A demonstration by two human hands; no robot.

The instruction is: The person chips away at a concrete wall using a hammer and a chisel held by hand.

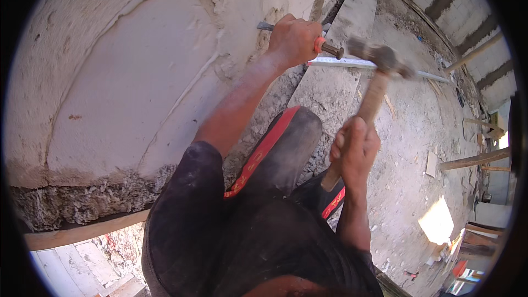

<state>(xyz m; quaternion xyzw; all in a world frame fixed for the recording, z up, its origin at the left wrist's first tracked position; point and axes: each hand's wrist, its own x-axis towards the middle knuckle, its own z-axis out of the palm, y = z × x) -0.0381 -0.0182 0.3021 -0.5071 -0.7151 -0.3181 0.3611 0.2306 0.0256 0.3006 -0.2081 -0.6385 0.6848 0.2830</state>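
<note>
My left hand (295, 39) is wrapped round a cold chisel (266, 26), whose flat blade points left at the plastered wall (137, 77). An orange-red collar and the dark, round struck end of the chisel stick out on the right of that fist. In my right hand (356, 148) is a hammer (375, 96), gripped by its wooden handle. The metal hammer head, smeared by motion, is just right of the chisel's struck end, with a small gap between them. Whether the blade tip touches the wall I cannot tell.
Rubble (324, 102) lies along the wall's foot beside my knees. A long pale metal bar (352, 62) lies across a board (330, 85) beyond my hands. Wooden poles (476, 159) slant in at the right. A timber edge (88, 230) runs below the wall at lower left.
</note>
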